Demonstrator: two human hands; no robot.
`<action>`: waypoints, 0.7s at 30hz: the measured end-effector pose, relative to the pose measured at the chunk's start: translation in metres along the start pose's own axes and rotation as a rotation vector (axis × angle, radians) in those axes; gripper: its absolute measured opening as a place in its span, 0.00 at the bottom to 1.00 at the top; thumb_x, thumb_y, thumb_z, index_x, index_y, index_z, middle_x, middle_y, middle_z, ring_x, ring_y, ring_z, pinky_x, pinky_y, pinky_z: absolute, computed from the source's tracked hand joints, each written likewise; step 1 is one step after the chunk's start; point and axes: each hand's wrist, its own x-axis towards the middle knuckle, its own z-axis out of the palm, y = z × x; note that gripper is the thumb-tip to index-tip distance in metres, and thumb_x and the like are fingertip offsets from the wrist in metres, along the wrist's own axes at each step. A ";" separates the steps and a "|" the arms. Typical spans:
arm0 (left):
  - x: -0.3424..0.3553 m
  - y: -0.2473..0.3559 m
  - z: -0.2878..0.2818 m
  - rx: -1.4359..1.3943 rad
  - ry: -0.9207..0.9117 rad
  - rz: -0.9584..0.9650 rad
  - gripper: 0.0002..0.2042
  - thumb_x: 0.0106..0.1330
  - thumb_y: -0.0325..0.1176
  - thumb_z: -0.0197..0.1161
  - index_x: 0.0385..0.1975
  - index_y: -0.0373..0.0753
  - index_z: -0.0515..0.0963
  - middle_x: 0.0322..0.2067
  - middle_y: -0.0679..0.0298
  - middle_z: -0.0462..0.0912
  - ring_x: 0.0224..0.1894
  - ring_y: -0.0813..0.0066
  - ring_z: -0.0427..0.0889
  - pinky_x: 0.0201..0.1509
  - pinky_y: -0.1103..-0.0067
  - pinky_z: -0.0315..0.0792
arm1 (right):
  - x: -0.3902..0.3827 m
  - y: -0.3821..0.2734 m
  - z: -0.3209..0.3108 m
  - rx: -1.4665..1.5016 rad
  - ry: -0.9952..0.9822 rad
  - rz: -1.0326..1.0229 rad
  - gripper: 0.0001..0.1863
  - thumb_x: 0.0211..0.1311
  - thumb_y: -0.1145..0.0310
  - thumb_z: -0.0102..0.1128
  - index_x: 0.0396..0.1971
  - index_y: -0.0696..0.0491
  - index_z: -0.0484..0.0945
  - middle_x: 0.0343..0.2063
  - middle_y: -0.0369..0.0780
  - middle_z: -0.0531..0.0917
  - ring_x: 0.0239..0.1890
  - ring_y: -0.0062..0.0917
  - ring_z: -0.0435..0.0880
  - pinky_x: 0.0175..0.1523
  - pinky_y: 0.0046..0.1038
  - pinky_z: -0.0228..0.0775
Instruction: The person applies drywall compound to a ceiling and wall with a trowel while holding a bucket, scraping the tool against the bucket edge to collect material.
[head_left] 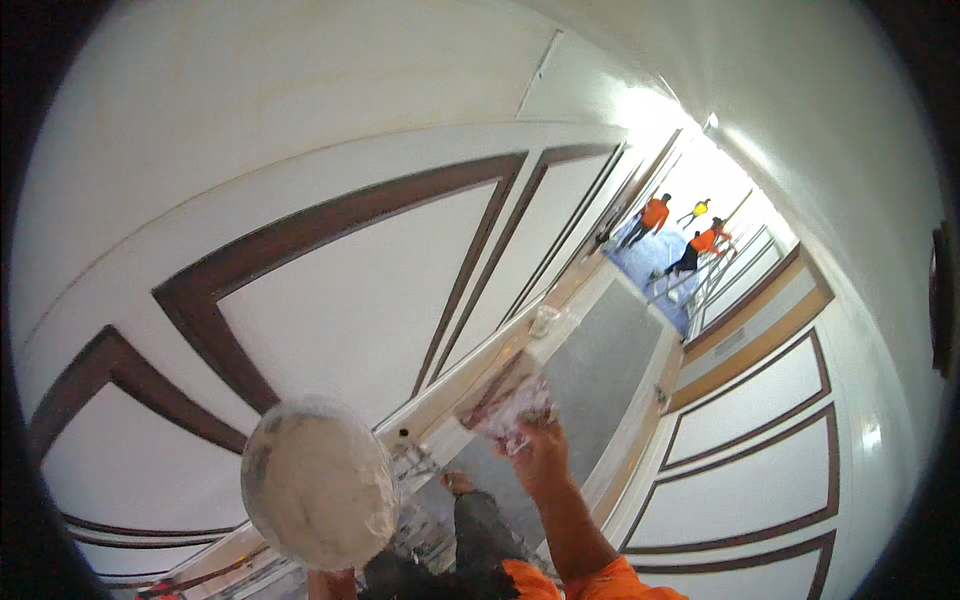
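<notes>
Running along the left, the dark-banded wall (340,225) looks largely coated; what remains is unclear. A round pale disc (318,485) hides the left hand (332,584), its fingers' grip untellable. The right hand (541,455) pinches a smeared sheet (508,400); beyond, orange-clad workers (654,215) partly obstruct the corridor.

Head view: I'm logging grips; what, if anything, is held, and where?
Right hand: thin blotchy piece, by lower edge. Left hand: mostly hidden by pale round object; hold unclear.
</notes>
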 end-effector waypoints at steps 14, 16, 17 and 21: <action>0.037 -0.046 -0.011 -0.151 -0.097 -0.098 0.39 0.54 0.68 0.46 0.61 0.49 0.57 0.59 0.56 0.60 0.58 0.52 0.64 0.55 0.50 0.66 | 0.102 0.057 -0.079 -0.423 -0.182 -0.130 0.24 0.48 0.77 0.62 0.47 0.51 0.68 0.44 0.43 0.73 0.47 0.38 0.74 0.39 0.43 0.76; 0.039 -0.051 -0.007 -0.175 -0.124 -0.105 0.39 0.54 0.68 0.46 0.61 0.49 0.57 0.59 0.56 0.59 0.59 0.52 0.64 0.54 0.50 0.66 | 0.101 0.032 -0.062 -0.172 -0.156 0.007 0.23 0.48 0.76 0.62 0.47 0.50 0.68 0.43 0.43 0.74 0.46 0.38 0.75 0.37 0.44 0.75; 0.035 -0.051 -0.008 -0.190 -0.119 -0.103 0.39 0.54 0.68 0.46 0.62 0.49 0.57 0.59 0.55 0.59 0.59 0.52 0.64 0.54 0.50 0.66 | 0.096 0.021 -0.053 -0.084 -0.126 0.081 0.24 0.49 0.76 0.62 0.48 0.50 0.68 0.43 0.42 0.75 0.45 0.39 0.75 0.37 0.44 0.74; 0.016 -0.047 -0.005 -0.277 -0.140 -0.070 0.40 0.54 0.69 0.46 0.62 0.50 0.56 0.60 0.55 0.58 0.59 0.52 0.64 0.54 0.49 0.66 | 0.102 -0.005 -0.055 -0.511 -0.155 -0.134 0.19 0.50 0.72 0.61 0.45 0.51 0.71 0.40 0.42 0.77 0.41 0.38 0.77 0.40 0.42 0.71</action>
